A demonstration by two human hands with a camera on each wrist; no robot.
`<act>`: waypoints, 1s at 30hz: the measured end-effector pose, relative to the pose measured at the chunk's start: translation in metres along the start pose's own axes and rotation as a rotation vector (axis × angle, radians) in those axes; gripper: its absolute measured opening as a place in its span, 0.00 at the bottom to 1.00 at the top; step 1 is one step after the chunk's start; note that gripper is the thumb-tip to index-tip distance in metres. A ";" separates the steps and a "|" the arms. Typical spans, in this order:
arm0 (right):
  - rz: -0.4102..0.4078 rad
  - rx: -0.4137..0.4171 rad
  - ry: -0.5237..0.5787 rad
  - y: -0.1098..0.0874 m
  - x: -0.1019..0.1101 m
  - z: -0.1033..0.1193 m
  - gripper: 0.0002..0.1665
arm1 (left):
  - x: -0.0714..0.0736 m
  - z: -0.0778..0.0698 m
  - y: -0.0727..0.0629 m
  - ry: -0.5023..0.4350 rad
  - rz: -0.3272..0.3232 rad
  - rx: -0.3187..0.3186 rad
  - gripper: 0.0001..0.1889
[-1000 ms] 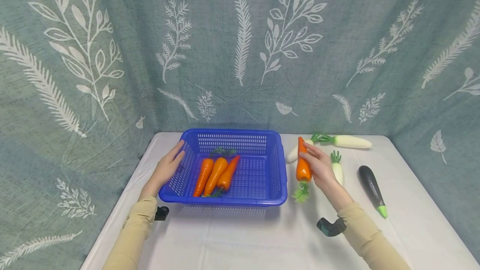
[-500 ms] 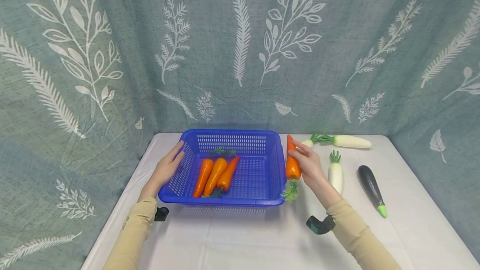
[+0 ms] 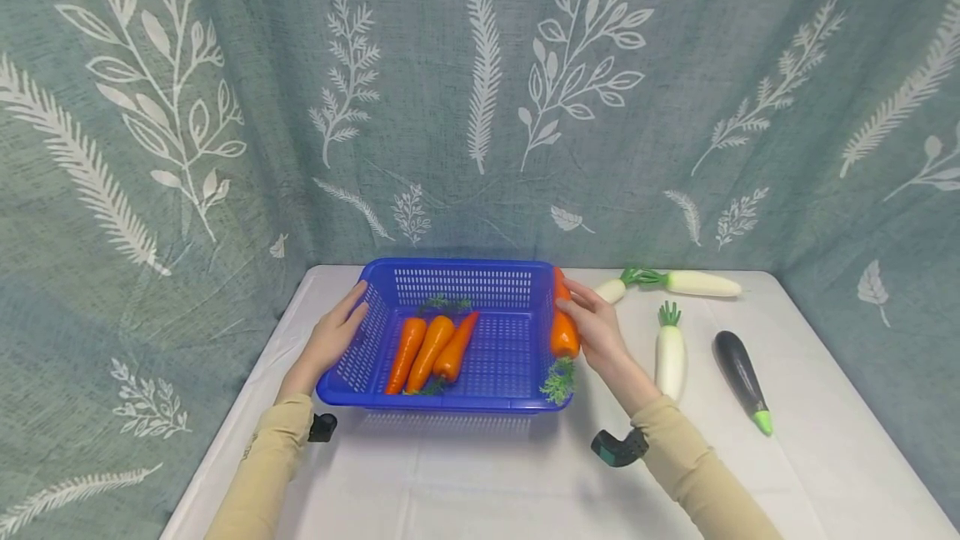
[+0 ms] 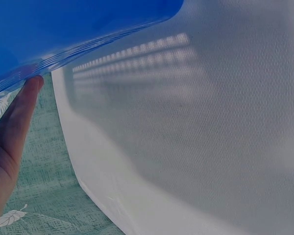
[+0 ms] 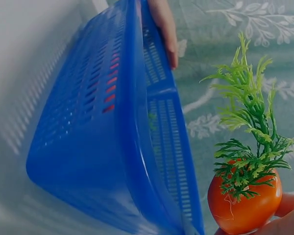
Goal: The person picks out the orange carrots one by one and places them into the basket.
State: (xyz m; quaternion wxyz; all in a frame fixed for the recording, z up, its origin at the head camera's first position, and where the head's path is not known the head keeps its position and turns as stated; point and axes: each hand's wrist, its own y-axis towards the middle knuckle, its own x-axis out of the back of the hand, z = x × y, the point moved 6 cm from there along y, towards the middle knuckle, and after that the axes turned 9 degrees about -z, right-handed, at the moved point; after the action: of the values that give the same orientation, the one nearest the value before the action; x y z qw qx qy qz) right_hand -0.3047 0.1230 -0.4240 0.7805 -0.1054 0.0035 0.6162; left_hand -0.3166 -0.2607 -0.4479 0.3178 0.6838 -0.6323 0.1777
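Note:
My right hand grips an orange carrot by its side, the green leafy top toward me. The carrot overlaps the right rim of a blue plastic basket in the head view, and its tapered end points away. In the right wrist view the thick leafy end is beside and above the basket's rim. My left hand rests against the basket's left side with its fingers straight, and a fingertip touches just under the rim. Inside the basket, three carrots lie side by side at the left.
On the white-covered table, white radishes with green tops lie at the right: one radish at the back, a partly hidden radish, and a nearer radish. An eggplant lies farther right. A patterned curtain hangs behind.
My right hand has carried the carrot leftward, from over the radishes to the basket's right rim. The left hand and the basket have stayed in place.

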 end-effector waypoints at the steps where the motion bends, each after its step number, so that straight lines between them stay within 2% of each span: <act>1: 0.001 0.000 0.001 0.000 -0.002 -0.001 0.29 | 0.000 0.000 0.000 0.000 0.000 0.001 0.29; 10: -0.027 0.053 0.050 -0.003 -0.020 -0.005 0.27 | 0.000 0.000 0.000 -0.006 0.005 0.009 0.30; 15: -0.030 0.053 0.031 -0.003 -0.032 -0.009 0.27 | 0.000 0.000 0.000 -0.006 0.001 0.006 0.29; 21: -0.069 0.092 0.024 -0.001 -0.041 -0.014 0.26 | 0.000 0.003 0.001 0.003 -0.002 0.003 0.29; 30: -0.129 0.084 0.056 0.001 -0.052 -0.024 0.26 | -0.001 0.004 0.002 0.005 -0.013 -0.012 0.29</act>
State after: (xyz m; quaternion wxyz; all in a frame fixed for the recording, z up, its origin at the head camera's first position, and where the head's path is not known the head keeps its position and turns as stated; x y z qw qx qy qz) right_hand -0.3148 0.0688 -0.4407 0.8219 -0.0897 0.0444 0.5607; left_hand -0.3191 -0.2630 -0.4509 0.3248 0.6855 -0.6280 0.1734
